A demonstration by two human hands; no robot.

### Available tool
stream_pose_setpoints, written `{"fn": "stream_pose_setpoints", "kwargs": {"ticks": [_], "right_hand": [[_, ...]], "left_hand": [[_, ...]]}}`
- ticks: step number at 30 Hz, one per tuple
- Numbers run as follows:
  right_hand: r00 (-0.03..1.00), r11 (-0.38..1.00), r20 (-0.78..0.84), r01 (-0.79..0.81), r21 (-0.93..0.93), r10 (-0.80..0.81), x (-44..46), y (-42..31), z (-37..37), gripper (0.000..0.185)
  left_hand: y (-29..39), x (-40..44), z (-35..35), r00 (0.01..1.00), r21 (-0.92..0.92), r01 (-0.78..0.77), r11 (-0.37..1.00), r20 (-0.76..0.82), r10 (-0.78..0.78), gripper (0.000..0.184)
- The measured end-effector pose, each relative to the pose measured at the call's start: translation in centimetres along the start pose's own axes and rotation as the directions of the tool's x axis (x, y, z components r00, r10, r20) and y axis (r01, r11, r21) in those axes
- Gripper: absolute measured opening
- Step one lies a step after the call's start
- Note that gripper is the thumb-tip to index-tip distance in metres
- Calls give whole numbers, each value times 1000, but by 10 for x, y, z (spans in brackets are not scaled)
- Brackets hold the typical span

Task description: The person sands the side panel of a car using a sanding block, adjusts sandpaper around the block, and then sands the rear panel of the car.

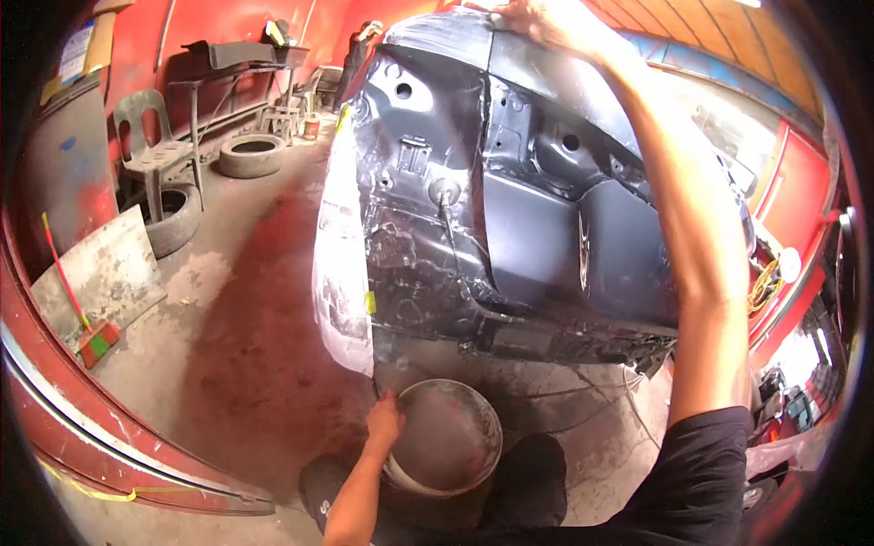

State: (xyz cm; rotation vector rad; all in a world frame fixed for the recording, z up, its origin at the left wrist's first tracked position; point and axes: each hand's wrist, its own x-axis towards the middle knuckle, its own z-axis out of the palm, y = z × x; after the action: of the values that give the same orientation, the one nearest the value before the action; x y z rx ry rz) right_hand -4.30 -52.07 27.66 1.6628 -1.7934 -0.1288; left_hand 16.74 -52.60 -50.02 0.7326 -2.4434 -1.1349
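Note:
In front of me stands a dark car body section [537, 227], its inner side full of holes and ridges, with a whitish, dusty patch [442, 36] at its top left. My right arm reaches up along it, and my right hand [533, 20] presses on the upper edge near the top of the view. Its fingers are partly cut off, so anything under them is hidden. Low between my knees is a round bucket [492, 428] with murky grey contents. My left hand [387, 420] is closed on the left side of its rim. White masking paper [339, 264] covers the body's left edge.
At left are a plastic chair [150, 136], tires [252, 156], a board [100, 268] and a broom [98, 343]. A metal table [237, 73] stands by the red wall. Another person [357, 59] is behind the panel. A cable [574, 423] crosses the floor.

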Motion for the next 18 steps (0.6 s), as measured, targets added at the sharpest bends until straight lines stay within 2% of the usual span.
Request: {"fn": "stream_pose_setpoints", "kwargs": {"ticks": [2,4,6,8,9,11,13,14,16,17,18], "right_hand": [[998,985,22,60,164,-65,-9,8,-10,63],[970,927,-11,234,295,-241,-28,13,-17,60],[959,945,-45,284,160,-281,-29,-3,-13,56],[992,993,-64,104,-54,-107,-13,-10,2,53],[997,995,-77,21,-99,-28,-6,-14,8,51],[994,998,-91,-56,-28,54,-7,-12,13,48],[986,995,-149,-55,82,67,-20,-11,10,45],[986,972,-161,-79,-223,43,-35,-40,-4,44],[985,848,-126,32,-529,-115,-36,-84,-15,46],[984,888,-164,-139,-437,73,-37,-112,-18,43],[943,885,-197,-320,-338,266,-38,-140,-21,47]], "left_hand": [[4,-4,-3,999,30,10,1000,-36,-9,35],[5,-2,-4,1000,40,21,999,-10,-21,33],[11,3,-10,999,22,41,999,18,-41,32],[16,-3,-20,995,21,43,999,93,-45,31],[15,-6,-17,998,17,30,999,58,-31,32],[8,-7,-9,1000,13,0,1000,-23,0,34],[1,-2,-3,999,-17,-12,1000,-43,11,35],[-1,-2,2,999,-39,-15,999,-51,13,35],[1,2,5,996,-85,-34,996,-87,27,33],[-1,0,4,995,-87,-52,995,-88,44,32],[-2,-5,0,999,-76,-17,997,-41,14,31]]}}
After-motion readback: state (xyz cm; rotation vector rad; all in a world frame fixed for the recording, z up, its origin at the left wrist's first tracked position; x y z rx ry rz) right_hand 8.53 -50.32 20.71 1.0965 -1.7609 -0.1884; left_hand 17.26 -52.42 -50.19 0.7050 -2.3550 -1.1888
